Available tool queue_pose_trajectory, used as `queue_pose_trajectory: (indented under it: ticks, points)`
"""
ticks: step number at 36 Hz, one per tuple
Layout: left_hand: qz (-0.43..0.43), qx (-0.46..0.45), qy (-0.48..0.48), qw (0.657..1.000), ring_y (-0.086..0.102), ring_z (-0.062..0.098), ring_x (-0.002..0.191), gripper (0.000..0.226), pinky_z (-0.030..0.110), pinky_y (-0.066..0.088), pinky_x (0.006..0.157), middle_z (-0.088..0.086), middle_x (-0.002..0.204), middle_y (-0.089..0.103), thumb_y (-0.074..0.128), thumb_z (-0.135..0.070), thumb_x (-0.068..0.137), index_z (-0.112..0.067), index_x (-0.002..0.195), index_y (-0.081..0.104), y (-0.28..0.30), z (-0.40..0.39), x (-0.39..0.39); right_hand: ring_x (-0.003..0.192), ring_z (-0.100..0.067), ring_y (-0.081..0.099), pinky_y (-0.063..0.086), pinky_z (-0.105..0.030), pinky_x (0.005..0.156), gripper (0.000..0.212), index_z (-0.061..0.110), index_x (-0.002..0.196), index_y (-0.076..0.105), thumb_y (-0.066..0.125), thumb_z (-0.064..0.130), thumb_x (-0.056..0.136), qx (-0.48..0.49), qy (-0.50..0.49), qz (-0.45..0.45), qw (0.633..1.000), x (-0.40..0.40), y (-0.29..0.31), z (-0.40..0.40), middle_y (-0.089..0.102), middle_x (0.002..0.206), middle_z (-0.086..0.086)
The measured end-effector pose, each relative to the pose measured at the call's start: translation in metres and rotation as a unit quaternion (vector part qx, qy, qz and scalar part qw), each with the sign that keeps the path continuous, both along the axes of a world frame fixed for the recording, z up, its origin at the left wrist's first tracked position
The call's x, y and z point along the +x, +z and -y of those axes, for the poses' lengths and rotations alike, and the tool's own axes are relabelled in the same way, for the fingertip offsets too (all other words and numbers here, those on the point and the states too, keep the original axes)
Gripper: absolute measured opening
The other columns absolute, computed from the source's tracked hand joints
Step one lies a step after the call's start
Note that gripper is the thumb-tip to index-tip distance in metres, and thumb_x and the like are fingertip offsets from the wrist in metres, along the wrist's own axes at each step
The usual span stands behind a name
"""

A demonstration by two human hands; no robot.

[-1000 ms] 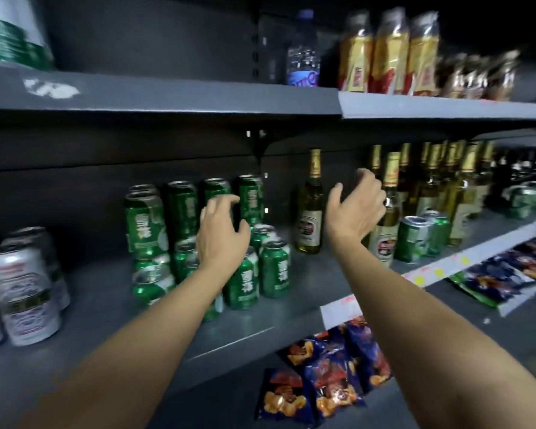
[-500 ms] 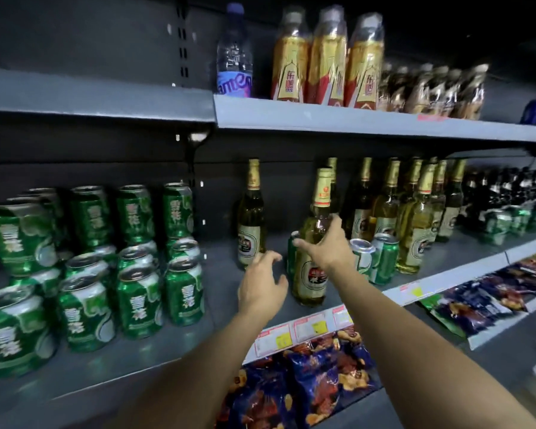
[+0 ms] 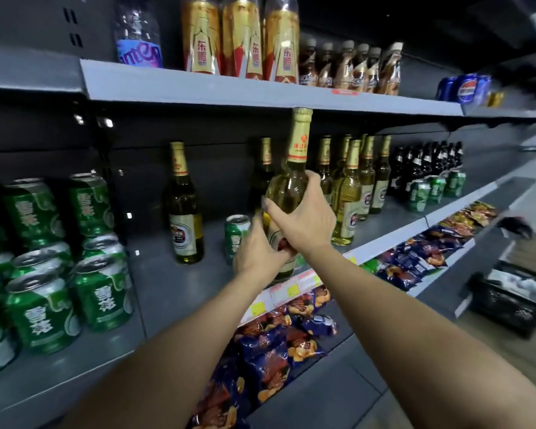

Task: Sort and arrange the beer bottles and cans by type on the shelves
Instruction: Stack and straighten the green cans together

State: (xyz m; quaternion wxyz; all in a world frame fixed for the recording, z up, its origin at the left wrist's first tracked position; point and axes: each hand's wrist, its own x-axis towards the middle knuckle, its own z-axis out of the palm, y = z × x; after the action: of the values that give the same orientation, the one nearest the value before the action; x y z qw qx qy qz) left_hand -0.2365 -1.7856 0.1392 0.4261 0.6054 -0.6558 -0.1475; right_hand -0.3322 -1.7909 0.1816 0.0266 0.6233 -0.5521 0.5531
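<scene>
Hands gripping gold-foiled bottle, label blurred

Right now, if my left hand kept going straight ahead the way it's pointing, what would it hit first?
Probably the green can standing just beyond the left hand, which already holds the lower part of the lifted beer bottle. Depth is unclear, so it might pass beside the can.

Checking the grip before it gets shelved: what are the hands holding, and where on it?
A beer bottle: right hand grips its shoulder, left hand holds the lower body.
</scene>
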Motion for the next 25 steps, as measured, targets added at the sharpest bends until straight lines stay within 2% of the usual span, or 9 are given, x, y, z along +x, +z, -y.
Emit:
queue_pose_trajectory:
  ticks: [6,11,13,16,18,21,25]
  points:
    - [-0.018,0.046,-0.003,0.999,0.059,0.03,0.112,0.08,0.037,0.049,0.084,0.006,0.123,0.061,0.073,-0.032,0.077,-0.026,0.143,0.028,0.007,0.007,-0.091,0.114,-0.022,0.058,0.044,-0.032,0.081,0.083,0.02,0.141,0.034,0.069,0.057,0.075,-0.011,-0.053,-0.065,0.996,-0.084,-0.003,0.001,0.058,0.127,0.002]
    - [-0.008,0.061,-0.034,0.997,0.059,0.028,0.113,0.085,0.035,0.05,0.088,0.003,0.124,0.061,0.072,-0.036,0.077,-0.03,0.147,0.024,-0.005,0.022,-0.171,0.116,-0.024,0.057,0.046,-0.034,0.083,0.086,0.018,0.143,0.034,0.067,0.06,0.076,-0.007,-0.081,-0.066,0.994,-0.167,-0.017,0.013,0.057,0.132,0.0]
    - [-0.013,0.066,-0.044,0.997,0.058,0.028,0.114,0.085,0.035,0.05,0.089,0.003,0.126,0.06,0.072,-0.038,0.077,-0.029,0.147,0.025,-0.009,0.032,-0.205,0.113,-0.024,0.058,0.045,-0.033,0.077,0.085,0.017,0.142,0.036,0.066,0.061,0.075,-0.002,-0.087,-0.064,0.994,-0.202,-0.022,0.022,0.057,0.129,0.0]
    - [-0.021,0.074,-0.053,0.996,0.059,0.029,0.112,0.082,0.04,0.052,0.089,0.003,0.126,0.06,0.072,-0.04,0.074,-0.029,0.142,0.028,-0.011,0.049,-0.254,0.104,-0.022,0.061,0.037,-0.026,0.068,0.078,0.019,0.135,0.04,0.064,0.061,0.074,-0.002,-0.083,-0.053,0.995,-0.252,-0.026,0.04,0.062,0.117,0.002]
    - [-0.019,0.08,-0.047,0.996,0.058,0.029,0.113,0.078,0.041,0.051,0.089,0.002,0.125,0.06,0.072,-0.039,0.074,-0.029,0.14,0.031,-0.011,0.06,-0.28,0.103,-0.021,0.061,0.036,-0.025,0.069,0.081,0.02,0.136,0.038,0.062,0.064,0.072,0.003,-0.075,-0.051,0.996,-0.279,-0.028,0.054,0.062,0.116,0.003]
    - [-0.036,0.085,-0.03,0.995,0.059,0.029,0.111,0.07,0.04,0.052,0.086,0.002,0.122,0.061,0.069,-0.034,0.078,-0.029,0.138,0.033,-0.009,0.079,-0.31,0.105,-0.02,0.06,0.036,-0.024,0.072,0.078,0.02,0.137,0.036,0.071,0.056,0.077,0.018,-0.05,-0.058,0.997,-0.309,-0.027,0.078,0.062,0.117,0.003]
    - [-0.057,0.091,-0.002,0.994,0.059,0.03,0.11,0.068,0.037,0.051,0.084,0.006,0.119,0.062,0.067,-0.032,0.081,-0.029,0.139,0.032,-0.006,0.107,-0.331,0.107,-0.02,0.06,0.041,-0.027,0.075,0.078,0.024,0.138,0.035,0.072,0.055,0.077,0.023,-0.024,-0.069,0.997,-0.328,-0.021,0.11,0.062,0.119,0.004]
